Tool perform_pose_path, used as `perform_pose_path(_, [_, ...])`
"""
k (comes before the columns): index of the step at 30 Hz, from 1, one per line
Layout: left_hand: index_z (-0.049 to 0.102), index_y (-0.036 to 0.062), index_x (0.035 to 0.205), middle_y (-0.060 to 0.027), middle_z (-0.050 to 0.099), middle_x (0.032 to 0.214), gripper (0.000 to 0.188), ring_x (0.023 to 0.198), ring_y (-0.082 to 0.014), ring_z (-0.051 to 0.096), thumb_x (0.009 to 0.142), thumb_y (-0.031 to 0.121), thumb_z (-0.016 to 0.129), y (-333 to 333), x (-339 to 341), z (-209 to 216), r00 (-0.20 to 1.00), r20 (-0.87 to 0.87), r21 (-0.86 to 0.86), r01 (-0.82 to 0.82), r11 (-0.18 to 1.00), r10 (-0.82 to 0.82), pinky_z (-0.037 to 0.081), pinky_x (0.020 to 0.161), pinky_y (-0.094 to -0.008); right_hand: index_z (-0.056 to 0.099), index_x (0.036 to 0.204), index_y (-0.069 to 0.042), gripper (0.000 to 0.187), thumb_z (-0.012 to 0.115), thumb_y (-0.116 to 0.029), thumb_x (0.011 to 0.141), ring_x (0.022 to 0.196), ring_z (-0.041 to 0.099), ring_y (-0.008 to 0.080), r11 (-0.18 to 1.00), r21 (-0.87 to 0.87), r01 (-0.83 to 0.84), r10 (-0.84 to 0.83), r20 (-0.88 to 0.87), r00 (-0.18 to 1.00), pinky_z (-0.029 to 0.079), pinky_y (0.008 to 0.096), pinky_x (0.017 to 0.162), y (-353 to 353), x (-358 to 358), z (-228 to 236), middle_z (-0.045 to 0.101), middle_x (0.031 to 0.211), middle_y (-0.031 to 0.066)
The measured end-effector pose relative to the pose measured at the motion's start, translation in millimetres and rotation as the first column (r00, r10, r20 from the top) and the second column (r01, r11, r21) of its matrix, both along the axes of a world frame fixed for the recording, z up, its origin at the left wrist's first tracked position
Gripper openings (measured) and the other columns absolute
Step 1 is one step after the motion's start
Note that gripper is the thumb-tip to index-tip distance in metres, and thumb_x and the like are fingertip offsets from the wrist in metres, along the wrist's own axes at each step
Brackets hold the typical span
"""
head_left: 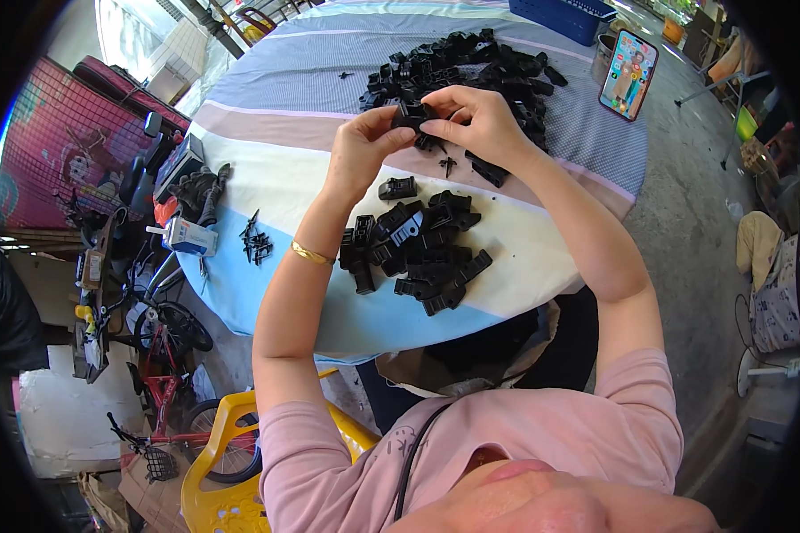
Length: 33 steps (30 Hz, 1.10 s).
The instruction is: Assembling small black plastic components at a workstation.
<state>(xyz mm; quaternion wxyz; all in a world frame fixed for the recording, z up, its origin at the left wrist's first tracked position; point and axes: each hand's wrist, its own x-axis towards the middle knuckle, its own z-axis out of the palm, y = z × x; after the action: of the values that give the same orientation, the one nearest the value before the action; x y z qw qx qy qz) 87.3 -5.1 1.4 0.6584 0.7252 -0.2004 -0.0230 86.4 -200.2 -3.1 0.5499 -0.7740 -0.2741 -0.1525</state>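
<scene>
Between my two hands, over the middle of the table, I hold a small black plastic part (pixel 411 115). My left hand (pixel 364 142) pinches its left side with thumb and fingers. From the right, my right hand (pixel 476 124) grips the same part, fingers bent over it and partly hiding it. Just beyond lies a large heap of similar black parts (pixel 453 62). Nearer to me is a smaller pile of black parts (pixel 418 244), with a single black part (pixel 397 188) just above it. Thin black pieces (pixel 257 242) lie in a little cluster left of my left forearm.
A striped cloth covers the table (pixel 276 133). A phone (pixel 629 75) stands upright at the right, near a metal can (pixel 604 55) and a blue basket (pixel 564 18). Small boxes (pixel 189 236) and dark gloves (pixel 203 191) lie at the left edge. A yellow chair (pixel 213 453) stands at lower left.
</scene>
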Motion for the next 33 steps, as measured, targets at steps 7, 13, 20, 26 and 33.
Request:
perform_pose_path(7, [0.059, -0.0029, 0.108, -0.0066, 0.065, 0.093, 0.035, 0.085, -0.0098, 0.059, 0.075, -0.001, 0.068, 3, -6, -1, 0.991, 0.118, 0.023, -0.065, 0.998, 0.062, 0.049, 0.077, -0.0241, 0.062, 0.100, -0.001, 0.030, 0.072, -0.008, 0.073, 0.074, 0.061, 0.0100, 0.999, -0.039, -0.019, 0.020, 0.023, 1.000, 0.049, 0.0222, 0.066, 2, -1, 0, 0.066, 0.084, 0.0050])
perform_pose_path(13, [0.058, -0.0019, 0.110, -0.0060, 0.064, 0.094, 0.033, 0.087, -0.0097, 0.058, 0.078, -0.001, 0.064, 2, -12, 8, 0.987, 0.156, 0.032, -0.030, 0.999, 0.025, 0.049, 0.078, -0.0243, 0.063, 0.100, -0.002, 0.030, 0.072, -0.008, 0.073, 0.075, 0.062, 0.0105, 0.997, -0.044, 0.068, -0.057, 0.216, 0.975, 0.050, 0.0228, 0.067, 6, -7, 3, 0.066, 0.086, 0.0052])
perform_pose_path(20, [0.054, -0.0026, 0.115, -0.0063, 0.064, 0.093, 0.038, 0.086, -0.0097, 0.058, 0.078, -0.002, 0.063, -1, -17, 10, 0.986, 0.158, 0.011, -0.063, 0.998, 0.060, 0.048, 0.078, -0.0240, 0.063, 0.099, -0.002, 0.030, 0.073, -0.009, 0.072, 0.072, 0.062, 0.0115, 1.000, 0.021, 0.012, -0.015, 0.165, 0.986, 0.051, 0.0233, 0.065, 2, -4, 2, 0.066, 0.085, 0.0064])
perform_pose_path(26, [0.049, -0.0004, 0.122, -0.0101, 0.063, 0.099, 0.048, 0.087, -0.0106, 0.059, 0.077, -0.003, 0.063, 3, -20, 17, 0.960, 0.268, 0.250, -0.147, 0.957, 0.078, 0.047, 0.080, -0.0248, 0.062, 0.097, -0.002, 0.030, 0.073, -0.006, 0.069, 0.073, 0.063, 0.0135, 0.994, -0.054, 0.094, -0.075, 0.291, 0.954, 0.051, 0.0238, 0.065, 9, -13, 4, 0.065, 0.087, 0.0069])
perform_pose_path(33, [0.042, -0.0081, 0.124, -0.0137, 0.061, 0.103, 0.053, 0.090, -0.0168, 0.060, 0.076, -0.002, 0.064, -2, -22, 16, 0.992, -0.124, -0.231, 0.003, 0.973, -0.032, 0.048, 0.082, -0.0254, 0.062, 0.090, -0.005, 0.030, 0.074, -0.009, 0.062, 0.080, 0.060, 0.0238, 0.950, -0.165, 0.264, -0.094, 0.656, 0.749, 0.051, 0.0299, 0.069, 9, -13, 3, 0.063, 0.088, 0.0077])
